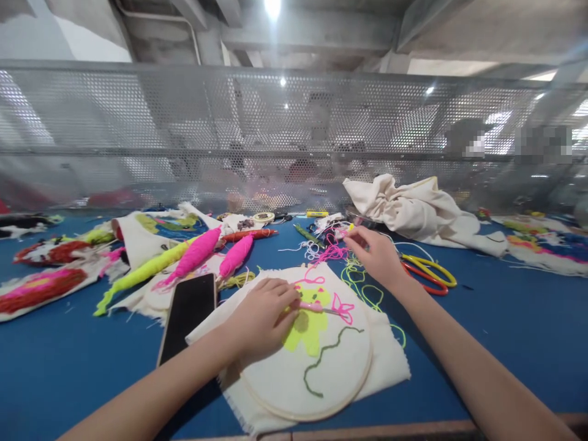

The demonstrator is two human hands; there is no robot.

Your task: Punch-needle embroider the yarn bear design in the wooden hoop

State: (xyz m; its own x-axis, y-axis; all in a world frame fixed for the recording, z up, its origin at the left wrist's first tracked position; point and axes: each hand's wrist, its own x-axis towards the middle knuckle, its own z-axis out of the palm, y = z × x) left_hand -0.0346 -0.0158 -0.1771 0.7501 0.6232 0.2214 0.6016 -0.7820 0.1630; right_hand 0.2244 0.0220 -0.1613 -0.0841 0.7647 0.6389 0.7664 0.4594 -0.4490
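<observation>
A wooden embroidery hoop [353, 392] holds cream cloth stitched with a neon yellow shape, pink lines and a green wavy line. My left hand [264, 315] rests on the cloth, fingers closed on a thin pink-handled tool [316, 307] whose tip points at the pink stitching. My right hand [374, 254] reaches past the hoop and pinches a strand of pink yarn [331, 252] among loose threads.
A dark phone [186, 315] lies left of the hoop. Pink and neon yellow yarn skeins [197, 254] sit behind it. Yellow-and-red scissors [429, 272] lie to the right, bunched cream fabric [413, 211] beyond. Finished embroidery pieces line the far left. A perforated metal screen backs the blue table [505, 331].
</observation>
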